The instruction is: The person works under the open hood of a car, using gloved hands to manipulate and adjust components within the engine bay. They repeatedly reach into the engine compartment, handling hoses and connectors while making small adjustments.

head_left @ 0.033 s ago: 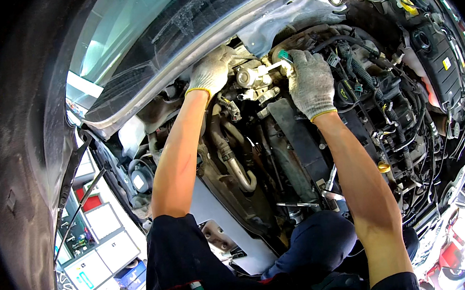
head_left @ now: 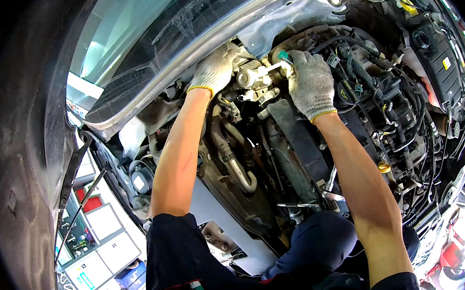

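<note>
My left hand (head_left: 215, 71), in a pale knit glove, reaches in beside a light metal assembly (head_left: 246, 78) with a round housing, at the back of the engine bay. Its fingertips are hidden behind that metal. On the other side, my right hand (head_left: 313, 84), in a greyer glove, has its fingers curled inward at the end of a short bright bar (head_left: 275, 66). A small green piece (head_left: 284, 56) shows at those fingers. What the right hand grips is mostly hidden by the glove. Below the assembly runs a curved metal pipe (head_left: 233, 161).
A black engine cover (head_left: 298, 133) lies under my right forearm, with hoses and wiring (head_left: 389, 113) further right. The windshield edge (head_left: 179, 52) slants overhead. Bright metal tools (head_left: 299, 204) rest near my bent knee (head_left: 323, 240). A thin prop rod (head_left: 84, 201) stands at left.
My left hand and forearm have shifted slightly to the right, toward the metal assembly. The right hand stays where it was.
</note>
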Available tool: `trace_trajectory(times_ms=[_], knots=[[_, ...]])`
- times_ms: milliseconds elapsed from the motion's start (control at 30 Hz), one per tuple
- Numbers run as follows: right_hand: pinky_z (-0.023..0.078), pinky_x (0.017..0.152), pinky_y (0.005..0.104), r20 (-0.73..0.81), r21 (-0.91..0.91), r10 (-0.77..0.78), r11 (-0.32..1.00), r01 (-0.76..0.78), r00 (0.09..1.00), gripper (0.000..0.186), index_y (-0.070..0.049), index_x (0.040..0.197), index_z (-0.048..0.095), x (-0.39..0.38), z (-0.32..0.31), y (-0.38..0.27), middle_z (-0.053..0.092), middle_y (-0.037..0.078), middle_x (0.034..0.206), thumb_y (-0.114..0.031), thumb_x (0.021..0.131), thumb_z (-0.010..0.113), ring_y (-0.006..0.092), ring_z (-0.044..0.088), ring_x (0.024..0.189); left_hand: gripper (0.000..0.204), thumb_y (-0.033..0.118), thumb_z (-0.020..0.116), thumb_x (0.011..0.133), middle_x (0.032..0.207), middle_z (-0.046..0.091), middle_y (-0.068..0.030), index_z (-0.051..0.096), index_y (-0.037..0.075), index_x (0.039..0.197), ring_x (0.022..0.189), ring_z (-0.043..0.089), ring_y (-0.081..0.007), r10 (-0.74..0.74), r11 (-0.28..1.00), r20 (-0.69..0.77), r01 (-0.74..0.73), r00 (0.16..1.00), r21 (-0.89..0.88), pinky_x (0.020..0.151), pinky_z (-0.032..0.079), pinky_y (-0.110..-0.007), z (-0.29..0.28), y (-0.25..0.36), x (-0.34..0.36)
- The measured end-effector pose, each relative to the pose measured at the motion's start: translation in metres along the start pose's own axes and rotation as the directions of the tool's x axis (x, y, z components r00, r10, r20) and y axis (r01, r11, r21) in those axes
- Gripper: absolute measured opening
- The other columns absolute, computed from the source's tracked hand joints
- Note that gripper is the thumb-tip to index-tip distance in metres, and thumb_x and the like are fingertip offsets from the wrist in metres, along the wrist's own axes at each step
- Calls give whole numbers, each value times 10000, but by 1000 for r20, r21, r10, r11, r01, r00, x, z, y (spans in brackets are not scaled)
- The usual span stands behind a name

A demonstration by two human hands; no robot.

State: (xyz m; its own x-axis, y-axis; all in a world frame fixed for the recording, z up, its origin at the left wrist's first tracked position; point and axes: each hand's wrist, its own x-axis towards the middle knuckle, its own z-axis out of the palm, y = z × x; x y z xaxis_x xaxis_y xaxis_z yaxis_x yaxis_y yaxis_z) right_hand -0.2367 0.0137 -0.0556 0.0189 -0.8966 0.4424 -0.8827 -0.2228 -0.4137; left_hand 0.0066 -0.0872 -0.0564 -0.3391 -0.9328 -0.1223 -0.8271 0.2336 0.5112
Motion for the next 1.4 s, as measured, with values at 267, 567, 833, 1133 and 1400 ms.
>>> trace_trajectory(times_ms=[267,567,833,1133,1400], knots=[[501,885,462,60,-55,61,997,-58,996,322,-62,1174,641,1,-3,10,674,132,1062,-200,884,664,364,612,989,290,152,706,852,1011,720,-218,691,-28,1079,894,723,-333,-203,963,24,204,979,-175,757,578,-408,2,83,13],[504,872,458,18,-21,51,999,-50,999,300,-62,1145,642,1,-3,8,671,134,1024,-183,871,654,360,616,963,534,210,536,1007,1369,559,-190,393,190,1521,1134,590,-339,469,877,-115,-446,876,181,948,489,-461,28,94,35],[504,876,474,31,-14,72,997,-72,997,321,-48,1162,641,-1,-5,15,675,162,1043,-188,874,676,376,612,980,396,367,562,1022,1201,667,-134,628,73,1279,1061,632,-298,112,994,177,-109,978,-24,923,494,-414,39,91,49],[502,882,473,59,22,54,998,-55,997,322,-38,1134,641,4,-2,4,666,157,1030,-124,824,659,377,614,982,414,428,614,937,1122,711,-146,705,90,1157,1004,683,-300,14,998,-54,-17,998,-63,910,510,-411,4,25,0],[494,879,475,24,1,55,999,-55,998,306,-59,1162,639,0,-3,10,666,147,1039,-234,912,664,377,600,985,513,501,708,875,934,759,-152,750,5,1001,903,721,-260,-415,844,-146,320,898,-431,801,533,-383,15,52,-4]])
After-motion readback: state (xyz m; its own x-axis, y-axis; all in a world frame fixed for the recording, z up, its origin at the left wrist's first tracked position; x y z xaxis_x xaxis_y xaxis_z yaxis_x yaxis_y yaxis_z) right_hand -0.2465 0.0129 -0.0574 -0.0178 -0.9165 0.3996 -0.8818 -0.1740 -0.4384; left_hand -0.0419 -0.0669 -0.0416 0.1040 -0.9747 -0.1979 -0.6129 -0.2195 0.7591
